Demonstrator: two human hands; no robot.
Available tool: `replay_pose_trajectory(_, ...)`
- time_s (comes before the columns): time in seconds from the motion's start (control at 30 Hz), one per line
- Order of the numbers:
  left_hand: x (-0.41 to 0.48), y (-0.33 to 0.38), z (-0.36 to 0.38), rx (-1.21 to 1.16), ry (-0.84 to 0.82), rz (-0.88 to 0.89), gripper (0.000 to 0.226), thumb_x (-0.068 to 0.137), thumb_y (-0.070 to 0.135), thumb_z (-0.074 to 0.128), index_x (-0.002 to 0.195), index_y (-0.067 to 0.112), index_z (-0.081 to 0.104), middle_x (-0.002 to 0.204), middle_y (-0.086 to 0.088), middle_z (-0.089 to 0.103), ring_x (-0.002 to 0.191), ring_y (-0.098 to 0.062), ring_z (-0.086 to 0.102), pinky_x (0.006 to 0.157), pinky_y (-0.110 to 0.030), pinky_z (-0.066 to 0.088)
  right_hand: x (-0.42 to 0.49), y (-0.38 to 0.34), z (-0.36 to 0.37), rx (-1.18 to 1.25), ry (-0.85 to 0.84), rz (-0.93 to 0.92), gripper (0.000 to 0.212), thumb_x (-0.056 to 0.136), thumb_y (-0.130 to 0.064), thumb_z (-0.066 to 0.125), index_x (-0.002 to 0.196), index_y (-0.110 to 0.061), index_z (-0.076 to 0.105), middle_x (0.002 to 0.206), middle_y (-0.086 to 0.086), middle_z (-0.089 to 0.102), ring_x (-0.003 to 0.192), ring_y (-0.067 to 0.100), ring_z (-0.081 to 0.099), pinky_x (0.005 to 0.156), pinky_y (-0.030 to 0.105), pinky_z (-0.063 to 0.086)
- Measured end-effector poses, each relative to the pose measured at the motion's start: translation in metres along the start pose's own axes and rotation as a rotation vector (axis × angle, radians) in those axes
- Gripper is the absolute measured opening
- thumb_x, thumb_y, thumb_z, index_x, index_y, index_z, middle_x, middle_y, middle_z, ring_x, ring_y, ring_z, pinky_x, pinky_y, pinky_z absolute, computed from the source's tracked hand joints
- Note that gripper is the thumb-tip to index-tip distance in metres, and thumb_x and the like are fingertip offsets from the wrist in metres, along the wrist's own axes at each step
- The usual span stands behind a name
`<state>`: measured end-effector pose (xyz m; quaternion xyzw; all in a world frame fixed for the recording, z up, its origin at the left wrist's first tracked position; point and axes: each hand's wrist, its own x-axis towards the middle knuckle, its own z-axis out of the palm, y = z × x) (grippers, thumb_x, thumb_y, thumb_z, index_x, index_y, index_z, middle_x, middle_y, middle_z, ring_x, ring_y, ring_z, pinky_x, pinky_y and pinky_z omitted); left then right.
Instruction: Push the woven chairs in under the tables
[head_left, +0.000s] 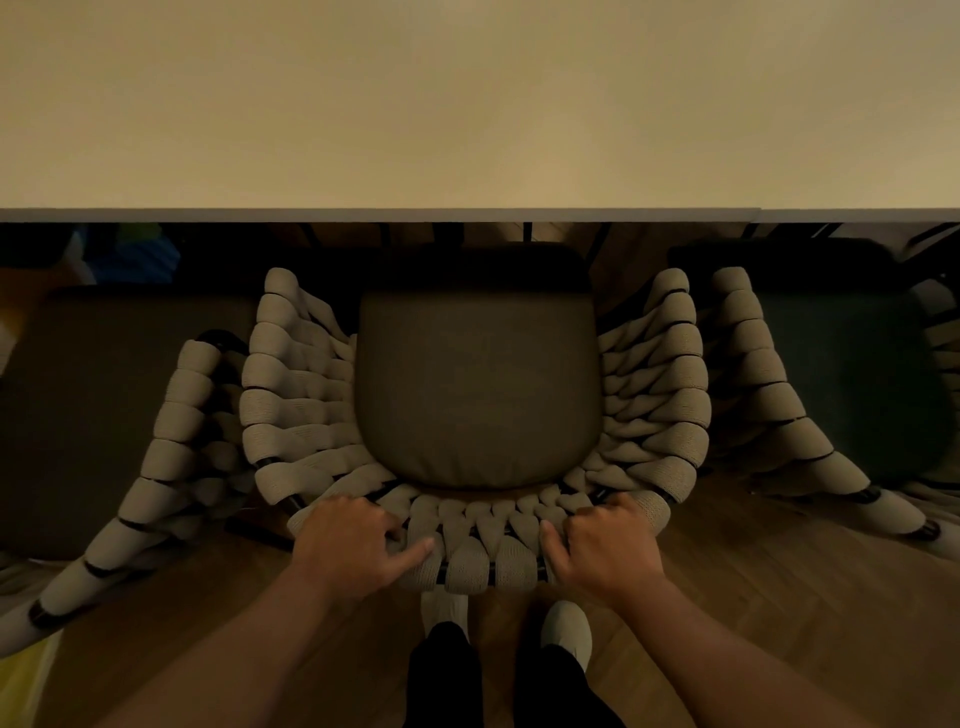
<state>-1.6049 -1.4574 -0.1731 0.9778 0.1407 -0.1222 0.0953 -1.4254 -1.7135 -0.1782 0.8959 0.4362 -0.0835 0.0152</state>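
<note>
Squarely behind the woven chair (291, 395), a person curls both hands over the top rim of its backrest, the left hand (345, 540) and the right hand (605, 545) set either side of centre. The hold looks meant to drive the chair straight forward without letting it swing. Fingers hook over the rim into the weave, and the thumbs lie along its outer face. The chair stands on the wooden floor (779, 571) facing the pale bench (467, 104), with its dark seat cushion (478, 389) reaching only about to the bench edge, so most of the push appears yet to come. Thick beige rope bands wrap a dark frame and fan out round the cushion. Similar chairs stand close at left (171, 457) and right (769, 395), leaving little room to stray.
</note>
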Motion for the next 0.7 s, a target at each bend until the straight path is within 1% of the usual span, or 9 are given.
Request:
replay_pose_trajectory(0.1, -0.001, -0.005, -0.003, 0.037, 0.017, 0.003, 0.083, 0.085, 0.089, 0.016, 0.064, 0.032, 0.072, 0.044, 0.009, 0.051, 0.043, -0.006, 0.044, 0.049, -0.019, 0.020, 0.002, -0.004, -0.002, -0.015, -0.018, -0.001, 0.066, 0.097, -0.050, 0.037, 0.037, -0.022, 0.033, 0.036, -0.007, 0.021, 0.037, 0.007, 0.010, 0.064, 0.031, 0.028)
replay_pose_trajectory(0.2, -0.001, -0.004, -0.001, 0.041, -0.020, -0.041, 0.085, 0.085, 0.088, 0.012, 0.066, 0.030, 0.070, 0.050, 0.009, 0.054, 0.048, -0.006, 0.047, 0.056, -0.023, 0.034, 0.001, -0.005, -0.004, -0.002, -0.086, -0.013, 0.066, 0.099, -0.051, 0.031, 0.039, -0.022, 0.036, 0.037, -0.007, 0.026, 0.037, 0.008, 0.015, 0.066, 0.032, 0.028)
replay_pose_trajectory(0.27, -0.001, 0.004, -0.004, 0.039, -0.057, -0.100, 0.082, 0.089, 0.082, 0.008, 0.070, 0.028, 0.068, 0.057, 0.008, 0.058, 0.055, -0.005, 0.051, 0.073, -0.029, 0.043, 0.001, -0.004, -0.008, 0.009, -0.170, -0.042, 0.064, 0.100, -0.053, 0.021, 0.046, -0.023, 0.040, 0.043, -0.005, 0.035, 0.041, 0.009, 0.026, 0.074, 0.034, 0.033)
replay_pose_trajectory(0.37, -0.009, 0.025, -0.015, 0.028, -0.198, -0.139, 0.059, 0.098, 0.056, 0.010, 0.094, 0.030, 0.063, 0.081, 0.006, 0.066, 0.078, -0.014, 0.060, 0.101, -0.043, 0.038, 0.001, -0.003, -0.021, 0.096, -0.296, -0.040, 0.059, 0.102, -0.053, 0.021, 0.059, -0.024, 0.048, 0.056, -0.005, 0.046, 0.054, 0.010, 0.039, 0.089, 0.034, 0.036)
replay_pose_trajectory(0.47, -0.023, 0.044, -0.027, -0.099, -0.227, -0.235, 0.046, 0.102, 0.045, 0.021, 0.109, 0.026, 0.062, 0.110, 0.002, 0.065, 0.110, -0.021, 0.057, 0.108, -0.043, 0.035, -0.001, -0.008, -0.039, 0.241, -0.378, -0.023, 0.049, 0.103, -0.046, 0.033, 0.070, -0.018, 0.057, 0.066, 0.000, 0.053, 0.062, 0.016, 0.049, 0.077, 0.036, 0.045)
replay_pose_trajectory(0.5, -0.029, 0.048, -0.031, -0.161, -0.232, -0.271, 0.043, 0.102, 0.045, 0.028, 0.118, 0.024, 0.062, 0.126, 0.000, 0.061, 0.126, -0.023, 0.050, 0.113, -0.043, 0.032, -0.002, -0.008, -0.042, 0.267, -0.396, -0.018, 0.046, 0.102, -0.046, 0.035, 0.074, -0.018, 0.059, 0.070, 0.001, 0.056, 0.067, 0.018, 0.052, 0.074, 0.037, 0.047)
replay_pose_trajectory(0.57, -0.048, 0.059, -0.043, -0.276, -0.290, -0.324, 0.052, 0.102, 0.045, 0.041, 0.147, 0.019, 0.046, 0.157, 0.000, 0.038, 0.150, -0.026, 0.023, 0.122, -0.044, 0.022, -0.013, -0.014, -0.050, 0.273, -0.432, -0.009, 0.036, 0.100, -0.047, 0.038, 0.082, -0.022, 0.058, 0.082, 0.000, 0.057, 0.080, 0.020, 0.054, 0.080, 0.040, 0.048)
replay_pose_trajectory(0.63, -0.066, 0.065, -0.058, -0.425, -0.306, -0.398, 0.057, 0.102, 0.041, 0.049, 0.153, 0.019, 0.039, 0.163, 0.002, 0.029, 0.154, -0.022, 0.015, 0.122, -0.040, 0.022, -0.023, -0.018, -0.059, 0.288, -0.454, -0.014, 0.025, 0.098, -0.046, 0.042, 0.087, -0.027, 0.055, 0.092, 0.000, 0.056, 0.088, 0.020, 0.054, 0.084, 0.041, 0.050)
replay_pose_trajectory(0.7, -0.083, 0.067, -0.074, -0.609, -0.313, -0.508, 0.044, 0.101, 0.037, 0.054, 0.142, 0.022, 0.055, 0.152, 0.000, 0.048, 0.143, -0.022, 0.038, 0.113, -0.036, 0.035, -0.029, -0.025, -0.074, 0.372, -0.516, -0.008, 0.021, 0.098, -0.041, 0.045, 0.087, -0.026, 0.056, 0.094, 0.001, 0.058, 0.089, 0.021, 0.057, 0.081, 0.045, 0.054)
